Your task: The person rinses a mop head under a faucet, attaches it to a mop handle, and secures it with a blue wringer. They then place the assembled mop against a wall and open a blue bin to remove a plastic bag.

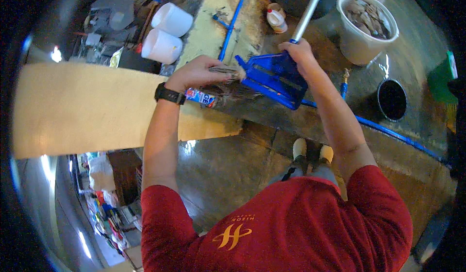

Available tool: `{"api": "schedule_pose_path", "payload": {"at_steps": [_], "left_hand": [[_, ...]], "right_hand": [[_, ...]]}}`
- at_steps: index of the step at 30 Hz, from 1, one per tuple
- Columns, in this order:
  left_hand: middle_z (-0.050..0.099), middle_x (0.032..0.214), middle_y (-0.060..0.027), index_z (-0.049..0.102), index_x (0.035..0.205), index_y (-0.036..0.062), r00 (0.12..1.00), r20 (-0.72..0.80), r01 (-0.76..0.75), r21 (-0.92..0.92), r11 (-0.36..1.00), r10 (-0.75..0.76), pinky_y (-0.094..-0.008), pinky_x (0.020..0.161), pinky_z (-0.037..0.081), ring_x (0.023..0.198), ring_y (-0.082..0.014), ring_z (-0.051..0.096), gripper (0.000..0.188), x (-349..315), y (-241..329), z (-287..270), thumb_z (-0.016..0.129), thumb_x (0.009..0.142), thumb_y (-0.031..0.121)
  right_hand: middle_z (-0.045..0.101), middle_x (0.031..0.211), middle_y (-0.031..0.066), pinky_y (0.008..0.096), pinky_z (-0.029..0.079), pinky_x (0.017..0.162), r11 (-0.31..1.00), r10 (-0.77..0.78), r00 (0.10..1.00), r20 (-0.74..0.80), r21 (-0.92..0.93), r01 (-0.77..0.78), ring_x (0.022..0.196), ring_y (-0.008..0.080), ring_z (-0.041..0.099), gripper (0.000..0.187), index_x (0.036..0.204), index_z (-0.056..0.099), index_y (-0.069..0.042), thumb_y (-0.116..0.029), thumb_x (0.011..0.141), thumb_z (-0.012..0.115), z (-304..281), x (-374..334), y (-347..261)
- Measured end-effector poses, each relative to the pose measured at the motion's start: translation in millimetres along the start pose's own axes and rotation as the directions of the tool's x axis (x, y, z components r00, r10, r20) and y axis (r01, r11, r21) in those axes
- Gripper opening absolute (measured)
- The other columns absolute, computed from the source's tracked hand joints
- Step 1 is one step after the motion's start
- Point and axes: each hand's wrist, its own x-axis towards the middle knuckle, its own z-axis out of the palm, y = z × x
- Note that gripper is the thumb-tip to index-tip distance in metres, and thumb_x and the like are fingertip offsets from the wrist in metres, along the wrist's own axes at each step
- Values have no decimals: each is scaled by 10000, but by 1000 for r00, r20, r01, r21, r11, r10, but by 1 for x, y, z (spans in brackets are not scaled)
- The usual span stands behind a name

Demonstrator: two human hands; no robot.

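Note:
A blue plastic mop clamp (279, 78) with slots in it sits at the end of a silver pole (310, 12). My right hand (300, 56) is closed round the clamp where it meets the pole. At the clamp's left edge, my left hand (198, 73) grips a bundle of greyish mop strands (228, 73). More dark strands hang below that hand, blurred and partly hidden. Just under my left wrist, on the ledge, lies a blue, white and red packet or container (200, 97); its kind is unclear.
A pale wall top (87, 107) stretches to the left. Blue pipes (398, 135) cross the ledge and run right. Two white buckets (162, 46) stand far left. A cream bucket of wet cloths (366, 24), a black bucket (391, 99) and a white bottle (276, 20) are beyond the clamp.

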Motion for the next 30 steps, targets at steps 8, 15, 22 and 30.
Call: {"api": "schedule_pose_path", "payload": {"at_steps": [8,15,22,30], "left_hand": [[779,944,-98,792,1022,146,908,-135,-312,414,855,397,-428,704,544,840,-283,734,603,15,-3,20,745,763,688],[716,809,-119,730,836,140,913,-175,-197,602,774,369,-510,648,541,828,-365,704,365,44,1,57,830,581,382],[704,827,-129,720,848,133,806,-335,-265,533,804,488,-529,669,543,834,-369,701,309,31,-17,61,784,641,353],[736,986,-93,674,1103,74,809,-431,-330,230,916,399,-386,878,549,972,-253,707,409,-20,15,47,802,746,227]], "right_hand": [[640,862,11,339,478,742,996,-85,985,147,2,86,776,170,546,202,930,662,-55,-175,846,801,-42,18,22],[668,1029,73,347,525,830,994,-78,982,171,-58,90,890,190,620,357,1169,630,11,-106,870,787,-52,73,54],[717,1039,99,335,525,856,967,-239,946,220,-34,253,907,208,661,286,1083,697,43,-116,855,766,-49,69,13],[694,864,83,380,523,689,907,-259,964,64,-328,266,761,192,640,374,1021,719,-11,-296,791,797,-61,-25,-65]]}}
